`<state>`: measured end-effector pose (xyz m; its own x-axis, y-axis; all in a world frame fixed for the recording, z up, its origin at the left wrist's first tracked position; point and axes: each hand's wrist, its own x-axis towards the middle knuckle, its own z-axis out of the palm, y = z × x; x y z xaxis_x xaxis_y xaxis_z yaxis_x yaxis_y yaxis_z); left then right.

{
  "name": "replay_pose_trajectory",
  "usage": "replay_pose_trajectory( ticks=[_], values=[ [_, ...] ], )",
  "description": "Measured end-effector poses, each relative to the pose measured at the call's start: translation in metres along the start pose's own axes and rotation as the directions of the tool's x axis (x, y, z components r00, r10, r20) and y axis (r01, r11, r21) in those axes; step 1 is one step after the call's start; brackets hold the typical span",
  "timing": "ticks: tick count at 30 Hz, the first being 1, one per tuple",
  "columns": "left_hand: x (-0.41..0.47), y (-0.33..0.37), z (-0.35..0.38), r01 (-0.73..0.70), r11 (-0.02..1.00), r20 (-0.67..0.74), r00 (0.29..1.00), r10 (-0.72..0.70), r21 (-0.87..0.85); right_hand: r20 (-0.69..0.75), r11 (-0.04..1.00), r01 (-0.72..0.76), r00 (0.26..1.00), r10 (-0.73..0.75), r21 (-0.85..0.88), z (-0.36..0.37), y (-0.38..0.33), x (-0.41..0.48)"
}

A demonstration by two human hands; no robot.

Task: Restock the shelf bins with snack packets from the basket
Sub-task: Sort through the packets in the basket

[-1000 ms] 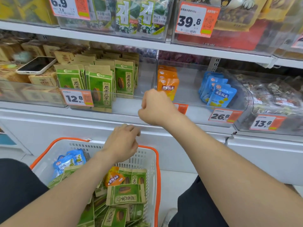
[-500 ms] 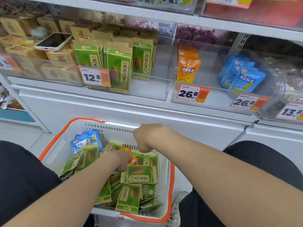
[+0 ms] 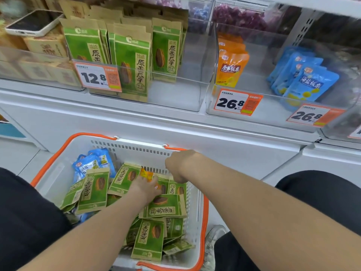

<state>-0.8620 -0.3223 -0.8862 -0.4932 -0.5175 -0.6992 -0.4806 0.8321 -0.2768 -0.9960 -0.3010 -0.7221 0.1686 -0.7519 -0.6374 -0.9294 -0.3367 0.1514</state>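
A white basket [image 3: 58, 173] with an orange rim stands on the floor below the shelf. It holds several green seed packets [image 3: 164, 207], a few blue packets [image 3: 88, 165] and an orange packet [image 3: 146, 174]. My left hand [image 3: 145, 187] is down in the basket, its fingers curled onto the orange packet. My right hand [image 3: 177, 166] hovers as a fist just inside the basket's far wall and holds nothing that I can see. On the shelf above are clear bins with green packets [image 3: 132, 61], orange packets [image 3: 231, 61] and blue packets [image 3: 304, 81].
A phone [image 3: 33, 22] lies on brown boxes in the left bin. Price tags 12.8 [image 3: 97, 78] and 26.8 [image 3: 237, 102] hang on the bin fronts. The green bin has bare floor on its right side [image 3: 175, 94]. My knees flank the basket.
My right hand came down from the orange packets' bin to the basket. My left hand dropped into the basket onto the orange packet. My view tilted downward and moved closer.
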Motion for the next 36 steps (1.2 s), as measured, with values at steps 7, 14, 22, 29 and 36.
replay_pose_trajectory(
  ticks=[7,14,22,29,36],
  values=[
    [0.011,-0.006,-0.009,0.013,0.994,0.014,1.0,-0.012,-0.112,0.056,1.0,0.021,0.998,-0.02,-0.012,0.0,0.0,0.019],
    [0.005,-0.016,-0.029,0.013,0.999,-0.175,0.984,-0.022,-0.052,0.06,1.0,-0.026,0.998,0.027,-0.016,-0.008,0.005,0.025],
    [0.004,-0.027,-0.047,-0.047,0.956,-0.45,0.888,-0.093,-0.29,0.2,0.994,-0.108,0.974,0.103,0.013,-0.011,0.009,0.019],
    [-0.005,-0.043,-0.063,-0.376,0.36,-0.511,0.735,-0.445,-0.854,0.135,0.982,-0.18,0.973,0.185,-0.051,-0.031,0.031,-0.018],
    [-0.048,-0.041,-0.116,-0.653,-0.066,-0.489,0.626,-0.607,-0.754,-0.074,0.915,-0.218,0.964,0.257,0.338,-0.055,0.061,-0.055]
  ],
)
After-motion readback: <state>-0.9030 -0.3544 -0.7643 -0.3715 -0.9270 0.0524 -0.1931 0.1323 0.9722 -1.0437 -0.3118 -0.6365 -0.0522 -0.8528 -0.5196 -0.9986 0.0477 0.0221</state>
